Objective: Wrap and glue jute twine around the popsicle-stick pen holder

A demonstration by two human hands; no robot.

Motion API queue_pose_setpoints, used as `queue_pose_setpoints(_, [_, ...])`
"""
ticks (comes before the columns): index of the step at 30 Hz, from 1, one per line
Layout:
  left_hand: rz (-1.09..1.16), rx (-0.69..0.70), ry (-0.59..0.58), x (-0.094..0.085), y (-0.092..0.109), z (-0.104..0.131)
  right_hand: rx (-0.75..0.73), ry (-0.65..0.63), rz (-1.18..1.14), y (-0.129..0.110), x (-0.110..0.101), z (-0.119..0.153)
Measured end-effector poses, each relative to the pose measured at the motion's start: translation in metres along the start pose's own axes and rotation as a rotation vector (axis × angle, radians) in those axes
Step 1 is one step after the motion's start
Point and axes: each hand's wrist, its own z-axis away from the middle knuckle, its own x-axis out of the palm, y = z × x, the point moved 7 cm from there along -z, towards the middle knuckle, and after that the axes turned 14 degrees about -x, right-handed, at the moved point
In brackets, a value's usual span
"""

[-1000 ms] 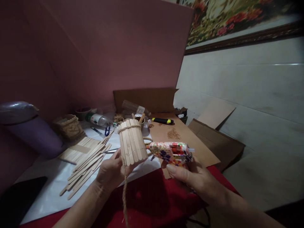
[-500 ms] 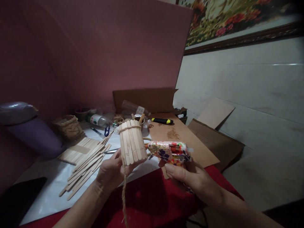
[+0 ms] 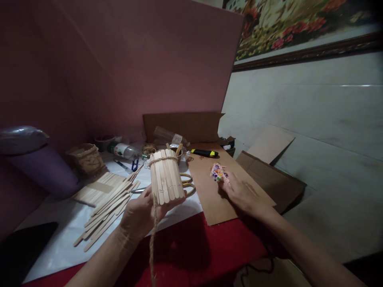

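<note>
A round cup of upright wooden craft sticks (image 3: pixel 166 179) is held in my left hand (image 3: pixel 140 215), its fingers around the base and back. Twine (image 3: pixel 163 160) circles the cup near the top, and a loose length hangs down in front. Over the cardboard sheet on the right, my right hand (image 3: pixel 239 193) grips a glue gun covered in a colourful flower pattern (image 3: pixel 220 172). Scissors (image 3: pixel 188 184) with yellow-rimmed handles lie behind the cup, partly hidden by it.
Loose craft sticks (image 3: pixel 107 215) and a banded stick bundle (image 3: pixel 100 187) lie at left. A cutter (image 3: pixel 205 153) rests on the cardboard (image 3: pixel 206 199). Behind are plastic bottles (image 3: pixel 124 150) and a decorated basket (image 3: pixel 86 159); a purple object (image 3: pixel 44 171) stands far left.
My right hand has carried the glue gun away from the cup, forward and right over the cardboard. The scissors' handles are now exposed. My left hand and the cup have barely moved.
</note>
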Motion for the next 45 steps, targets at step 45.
queue_pose_setpoints(45, [-0.315,0.138,0.246,0.007,0.002,-0.004,-0.273,0.175,-0.566,-0.135,-0.032,0.006])
